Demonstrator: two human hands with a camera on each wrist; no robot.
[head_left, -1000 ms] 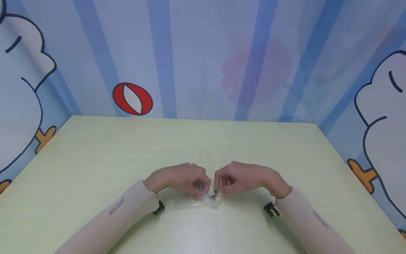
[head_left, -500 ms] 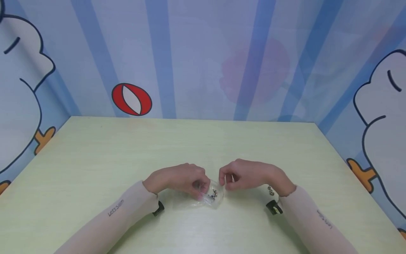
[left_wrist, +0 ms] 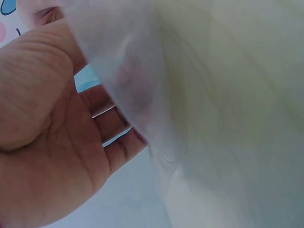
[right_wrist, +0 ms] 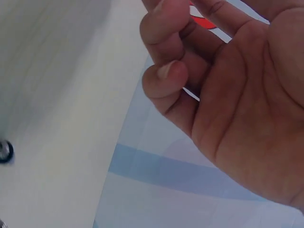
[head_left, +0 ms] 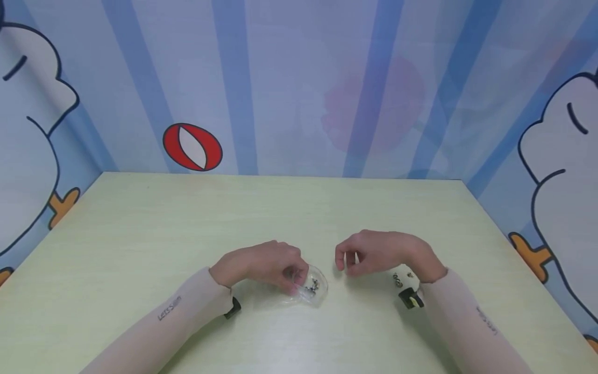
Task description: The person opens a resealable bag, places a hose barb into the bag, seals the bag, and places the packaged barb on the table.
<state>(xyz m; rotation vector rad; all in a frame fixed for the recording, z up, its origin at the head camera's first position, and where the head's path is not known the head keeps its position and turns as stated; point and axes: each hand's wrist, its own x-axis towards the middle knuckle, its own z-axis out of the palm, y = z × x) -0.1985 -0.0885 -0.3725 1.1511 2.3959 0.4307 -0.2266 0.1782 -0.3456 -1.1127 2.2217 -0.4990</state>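
Observation:
My left hand [head_left: 280, 266] pinches a clear plastic bag [head_left: 321, 295] low over the table. Several small metal pieces [head_left: 314, 286] show through the bag's rounded right end. Close up in the left wrist view, the filmy bag [left_wrist: 190, 114] covers much of the frame, hiding the fingertips. My right hand [head_left: 380, 253] hangs over the table to the right of the bag, apart from it, fingers bent downward. Its thumb and index tips are outside the right wrist view, and I cannot tell whether they hold something small.
Small round metal pieces [head_left: 397, 280] lie on the table near my right wrist. One ring-like piece [right_wrist: 4, 151] shows at the right wrist view's left edge. Behind the pale table [head_left: 210, 213] hangs a blue striped curtain [head_left: 289, 93] with cartoon figures.
My right hand has left the bag and moved right and slightly away from me, uncovering the metal pieces inside the bag and those near my right wrist. The left hand stays put.

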